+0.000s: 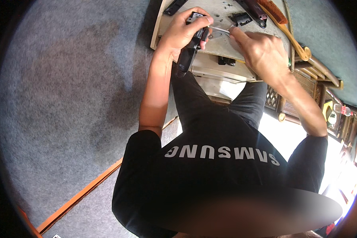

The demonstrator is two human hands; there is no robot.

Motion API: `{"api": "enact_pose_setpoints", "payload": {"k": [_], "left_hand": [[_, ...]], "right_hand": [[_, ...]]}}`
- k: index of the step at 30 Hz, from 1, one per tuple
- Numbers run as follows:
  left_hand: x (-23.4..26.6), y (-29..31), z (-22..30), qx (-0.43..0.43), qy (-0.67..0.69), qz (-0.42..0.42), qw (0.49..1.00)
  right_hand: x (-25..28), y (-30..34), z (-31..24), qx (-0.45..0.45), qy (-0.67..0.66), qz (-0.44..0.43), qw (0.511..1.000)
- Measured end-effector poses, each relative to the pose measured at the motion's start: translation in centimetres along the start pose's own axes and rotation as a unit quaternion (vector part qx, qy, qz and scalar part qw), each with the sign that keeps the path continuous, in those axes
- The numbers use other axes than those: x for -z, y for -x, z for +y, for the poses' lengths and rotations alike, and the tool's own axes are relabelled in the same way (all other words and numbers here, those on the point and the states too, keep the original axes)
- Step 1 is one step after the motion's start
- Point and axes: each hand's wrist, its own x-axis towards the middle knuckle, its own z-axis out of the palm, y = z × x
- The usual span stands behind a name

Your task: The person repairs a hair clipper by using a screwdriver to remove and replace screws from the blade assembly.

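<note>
My left hand (177,35) is wrapped around a long black hair clipper (187,58), its body opened at the top and its looped end hanging toward me. The thumb lies across the upper part. In my right hand (265,51) is a screwdriver (220,29); only its thin metal shaft shows, the handle being hidden in the closed fingers. The shaft points left and its tip meets the clipper beside my left thumb; the exact contact is too small to make out. Both hands are over the front of a small wooden table (164,24).
Several small screws (226,5) lie on the table, near a black plastic frame (241,18) and a curved black casing (256,11). A brush (274,12) with a wooden handle runs along the right edge. An open drawer (210,70) sits below, above my knees. Bamboo furniture (317,69) stands at right.
</note>
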Motion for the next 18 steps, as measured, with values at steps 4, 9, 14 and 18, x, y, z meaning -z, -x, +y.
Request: {"api": "enact_pose_setpoints", "payload": {"k": [4, 9, 14, 18], "left_hand": [[0.0, 0.0, 0.0, 0.019, 0.019, 0.021, 0.999], [-0.2, -0.5, -0.3, 0.017, -0.003, 0.014, 1.0], [-0.4, -0.3, 0.0, 0.02, -0.032, 0.006, 0.999], [-0.2, -0.1, -0.1, 0.017, -0.048, -0.007, 0.999]], "right_hand": [[0.3, -0.6, -0.5, -0.004, 0.085, -0.021, 0.996], [0.3, -1.3, 1.7, -0.169, -0.292, -0.141, 0.931], [1.3, -2.6, 3.7, -0.239, -0.563, -0.294, 0.734], [2.4, -3.9, 3.4, -0.303, -0.612, -0.421, 0.596]]}}
